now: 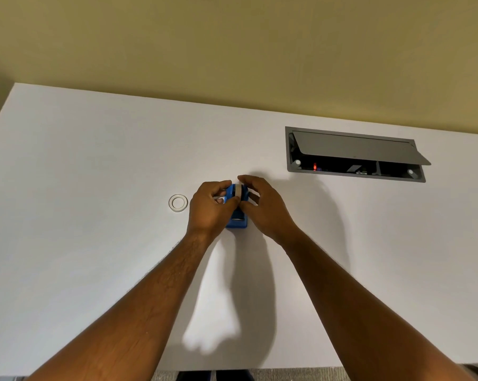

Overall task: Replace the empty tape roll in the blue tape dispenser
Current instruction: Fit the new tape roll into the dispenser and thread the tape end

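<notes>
The blue tape dispenser (237, 221) stands on the white table (95, 160), mid-frame, largely covered by both hands. A whitish tape roll (236, 191) sits in its top. My left hand (209, 209) wraps the dispenser's left side, thumb and fingers pinched at the roll. My right hand (262, 204) curls over the right side, its fingertips on the roll's top and side. A clear, empty tape ring (178, 203) lies flat on the table just left of my left hand.
A grey cable box (354, 155) is set into the table at the back right, with its lid tilted open and a red light inside. A yellowish wall runs behind the table's far edge. The near table edge is at the frame bottom.
</notes>
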